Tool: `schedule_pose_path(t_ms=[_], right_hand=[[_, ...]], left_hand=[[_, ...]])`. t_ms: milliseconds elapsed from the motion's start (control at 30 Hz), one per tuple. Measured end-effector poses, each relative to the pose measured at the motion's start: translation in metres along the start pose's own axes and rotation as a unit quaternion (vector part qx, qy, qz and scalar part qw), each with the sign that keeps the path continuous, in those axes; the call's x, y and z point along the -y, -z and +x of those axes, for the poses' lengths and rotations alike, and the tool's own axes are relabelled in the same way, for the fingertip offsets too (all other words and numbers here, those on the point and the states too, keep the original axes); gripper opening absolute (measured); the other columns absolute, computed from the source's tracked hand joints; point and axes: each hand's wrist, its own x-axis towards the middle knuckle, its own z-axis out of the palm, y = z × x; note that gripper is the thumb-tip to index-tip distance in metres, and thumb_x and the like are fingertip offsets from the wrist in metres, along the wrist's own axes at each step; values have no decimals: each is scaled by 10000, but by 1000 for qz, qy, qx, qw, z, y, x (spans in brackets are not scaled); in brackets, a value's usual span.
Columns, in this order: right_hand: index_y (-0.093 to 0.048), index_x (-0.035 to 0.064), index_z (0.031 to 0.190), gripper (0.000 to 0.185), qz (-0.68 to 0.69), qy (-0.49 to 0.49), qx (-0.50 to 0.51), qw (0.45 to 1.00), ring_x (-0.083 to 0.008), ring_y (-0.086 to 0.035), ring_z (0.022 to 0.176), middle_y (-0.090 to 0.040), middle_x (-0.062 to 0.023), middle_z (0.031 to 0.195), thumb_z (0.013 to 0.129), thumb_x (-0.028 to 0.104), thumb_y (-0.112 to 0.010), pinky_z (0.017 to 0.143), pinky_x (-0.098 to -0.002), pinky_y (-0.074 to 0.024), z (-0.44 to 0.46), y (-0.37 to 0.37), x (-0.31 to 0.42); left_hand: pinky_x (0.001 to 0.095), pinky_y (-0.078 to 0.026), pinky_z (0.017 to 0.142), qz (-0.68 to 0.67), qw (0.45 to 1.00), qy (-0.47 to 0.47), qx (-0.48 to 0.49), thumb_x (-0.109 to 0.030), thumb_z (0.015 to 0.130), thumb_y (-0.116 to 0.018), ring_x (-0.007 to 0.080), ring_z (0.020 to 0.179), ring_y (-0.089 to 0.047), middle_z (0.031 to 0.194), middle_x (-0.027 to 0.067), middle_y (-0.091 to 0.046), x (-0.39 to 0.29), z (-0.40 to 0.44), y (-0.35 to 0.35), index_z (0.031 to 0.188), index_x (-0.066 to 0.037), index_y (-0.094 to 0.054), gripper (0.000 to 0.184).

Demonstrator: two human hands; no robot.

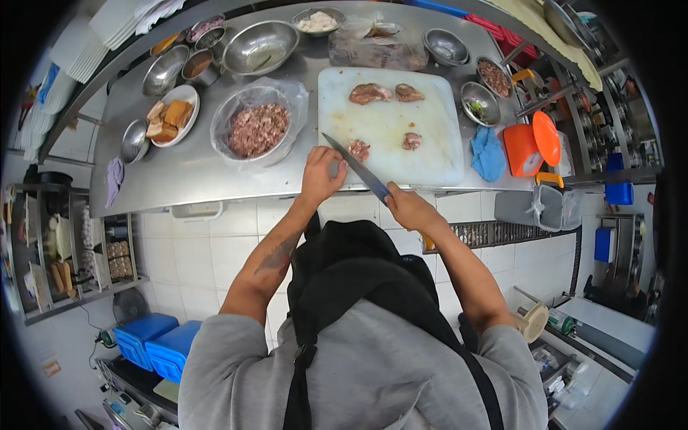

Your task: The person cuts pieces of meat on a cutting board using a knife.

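My right hand grips a large kitchen knife, its blade slanting up and left over the near edge of the white cutting board. Close to the blade's tip, my left hand is closed with curled fingers at the board's left corner. Whatever those fingers hold, if anything, I cannot make out. Just beyond the blade lies a small piece of chopped meat, with another meat piece to its right. Farther back on the board rest a larger meat chunk and a smaller chunk.
Left of the board stands a plastic-lined bowl of chopped meat. Several metal bowls line the back. A bagged block sits behind the board. On the right are a blue cloth and an orange scale.
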Motion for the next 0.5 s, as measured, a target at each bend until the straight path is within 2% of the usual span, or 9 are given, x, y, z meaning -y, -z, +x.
schedule_pose_path(t_ms=[33,67,133,167,200,267,367,433,500], right_hand=[[-510,31,1351,361,65,-26,15,997,-309,-668,544,-708,-203,822,1089,278,-479,564,-459,-557,-8,9,-3],[-510,31,1351,361,68,-27,14,997,-309,-668,544,-708,-203,822,1089,278,-479,564,-459,-557,-14,12,-14],[-538,21,1341,377,241,-69,-13,968,-166,-586,481,-665,-109,771,1093,302,-499,468,-352,-503,-25,18,-43],[-550,30,1349,381,251,-91,-26,963,-143,-557,474,-647,-84,760,1095,310,-504,451,-329,-482,-26,21,-55],[-561,38,1356,385,263,-113,-39,957,-119,-528,467,-629,-60,750,1098,318,-509,434,-305,-461,-28,20,-66],[-567,73,1372,380,271,-123,-38,954,-124,-529,470,-610,-61,747,1095,330,-518,428,-305,-460,-16,9,-81],[-551,112,1404,386,359,-117,-41,925,-137,-536,471,-592,-58,750,1089,334,-532,430,-314,-482,20,-45,-85],[-494,93,1394,353,396,-78,-26,915,-127,-498,450,-549,-39,729,1102,291,-515,407,-304,-455,36,-71,-51],[-512,-25,1238,344,337,-34,-45,940,-261,-643,488,-642,-191,718,1106,291,-476,475,-422,-533,39,-74,-5]], left_hand=[[461,-493,906,-40,997,59,-17,-50,799,-717,353,1001,-602,1012,138,-634,-3,3,0,960,-46,-650,174],[474,-488,919,-79,989,123,-30,-54,809,-712,362,1012,-604,1041,160,-632,-6,1,1,1000,-39,-636,206],[489,-473,976,-39,993,103,-30,-77,831,-699,380,1082,-598,1137,200,-628,-6,8,-2,1097,-9,-622,285],[505,-458,1034,1,996,82,-35,-101,854,-686,399,1153,-592,1232,240,-623,-5,14,-4,1194,22,-607,370],[505,-458,1034,4,996,81,-30,-101,854,-686,399,1153,-592,1232,240,-623,-4,16,-12,1194,22,-607,370],[511,-384,1167,81,993,81,-35,-162,907,-650,430,1344,-514,1428,300,-550,-7,24,-34,1371,109,-524,552],[503,-312,1244,120,986,114,-2,-188,946,-612,441,1464,-411,1533,327,-461,-31,35,-69,1471,151,-431,650],[497,-313,1245,119,983,137,-21,-161,955,-600,440,1467,-409,1536,321,-463,-37,43,-87,1467,146,-444,617],[454,-347,1231,70,976,176,-112,-48,965,-545,427,1429,-472,1520,292,-507,-33,50,-97,1431,116,-527,495]])
